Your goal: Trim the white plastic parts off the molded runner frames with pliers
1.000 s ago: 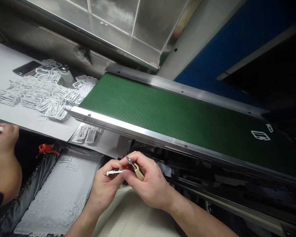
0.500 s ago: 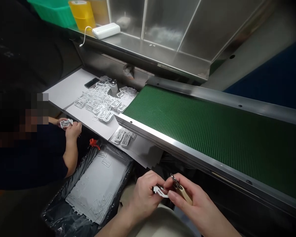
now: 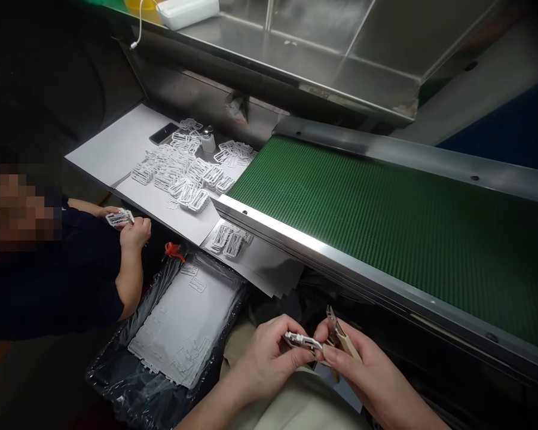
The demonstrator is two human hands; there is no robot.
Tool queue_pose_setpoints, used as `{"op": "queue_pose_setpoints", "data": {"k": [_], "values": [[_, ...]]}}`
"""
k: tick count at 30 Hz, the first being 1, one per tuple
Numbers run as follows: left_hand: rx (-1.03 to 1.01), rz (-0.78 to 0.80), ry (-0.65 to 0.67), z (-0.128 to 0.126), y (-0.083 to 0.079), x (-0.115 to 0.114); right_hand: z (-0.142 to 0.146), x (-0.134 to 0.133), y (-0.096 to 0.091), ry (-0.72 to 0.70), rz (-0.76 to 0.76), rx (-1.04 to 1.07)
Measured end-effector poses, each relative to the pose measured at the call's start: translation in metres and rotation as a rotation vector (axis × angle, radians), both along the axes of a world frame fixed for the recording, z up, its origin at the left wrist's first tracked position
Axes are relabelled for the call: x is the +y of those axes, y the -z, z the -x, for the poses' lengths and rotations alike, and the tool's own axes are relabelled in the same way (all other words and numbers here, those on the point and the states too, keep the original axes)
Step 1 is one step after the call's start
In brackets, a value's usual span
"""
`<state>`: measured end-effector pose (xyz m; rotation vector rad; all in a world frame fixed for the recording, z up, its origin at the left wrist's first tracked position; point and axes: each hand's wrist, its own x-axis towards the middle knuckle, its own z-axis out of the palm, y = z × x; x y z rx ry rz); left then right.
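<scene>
Above my lap, my left hand [image 3: 271, 352] pinches a small white plastic frame [image 3: 302, 340] between thumb and fingers. My right hand [image 3: 358, 358] is closed around nippers with cream handles [image 3: 347, 345], their metal jaws pointing up and away from the frame. The thumb and a fingertip of that hand are at the frame's right end. Ahead and to the left, a pile of similar white frames [image 3: 174, 161] lies on the white-covered table [image 3: 112, 143]. A smaller stack of frames [image 3: 228, 239] rests on the lower sheet beside the conveyor.
A green conveyor belt [image 3: 385, 239] with a metal rail runs to the right. Below the table, a bin lined with black plastic [image 3: 116, 382] holds white sheets and frames. At left, a co-worker's hands [image 3: 132, 227] hold white frames. A phone [image 3: 162, 134] and a small bottle [image 3: 208, 140] stand near the pile.
The frame has turned between my hands and now lies more level, showing its side. My right hand and the nippers have shifted slightly right. The camera view has tilted downward.
</scene>
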<state>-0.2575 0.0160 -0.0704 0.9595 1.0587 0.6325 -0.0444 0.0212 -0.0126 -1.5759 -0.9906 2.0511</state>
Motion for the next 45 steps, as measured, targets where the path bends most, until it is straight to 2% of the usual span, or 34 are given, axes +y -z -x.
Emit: {"op": "queue_pose_setpoints", "data": {"k": [7,21,35,41,45], "values": [[-0.018,0.051,-0.043,0.007,0.010,0.002,0.008,0.001,0.010,0.012,0.023,0.030],[-0.117,0.111,-0.073,-0.002,0.011,0.000,0.009,-0.002,-0.006,0.080,0.018,0.017],[-0.215,0.154,-0.125,-0.005,0.017,-0.012,0.015,-0.005,-0.005,0.139,0.003,0.050],[-0.312,0.212,-0.208,-0.011,0.022,-0.014,0.019,-0.004,-0.019,0.277,-0.012,0.041],[-0.317,0.232,-0.292,-0.007,0.026,-0.014,0.017,-0.007,-0.018,0.362,0.015,0.113]]}}
